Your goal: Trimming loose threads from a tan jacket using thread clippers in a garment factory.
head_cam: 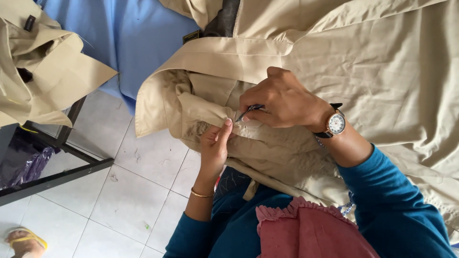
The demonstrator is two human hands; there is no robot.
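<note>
The right hand (pixel 282 102) is closed in a pinch on a small dark tool (pixel 248 111), held between thumb and fingers with its tip angled down and to the left onto a seam. That seam belongs to the beige garment (pixel 382 71), the largest thing in view, which spreads from the top right down across the person's lap; the hand rests on top of it, near its folded left portion. A wristwatch (pixel 336 123) with a pale dial sits on the right wrist, above a teal sleeve (pixel 397 200).

The left hand (pixel 213 145) lies just below and to the left of the tool's tip, gripping a fold of the same garment from underneath, its thumb pressed up against the cloth close beside the tool. A thin gold bangle (pixel 201 194) circles that wrist.

Behind the garment, at upper left, hangs blue cloth (pixel 129 33), and another beige piece (pixel 43 71) is draped over a dark table frame (pixel 57 174). White floor tiles (pixel 119 200) show beneath. A pink ruffled fabric (pixel 311 229) lies at the lower edge, and a foot in a yellow sandal (pixel 24 241) shows in the bottom left corner.
</note>
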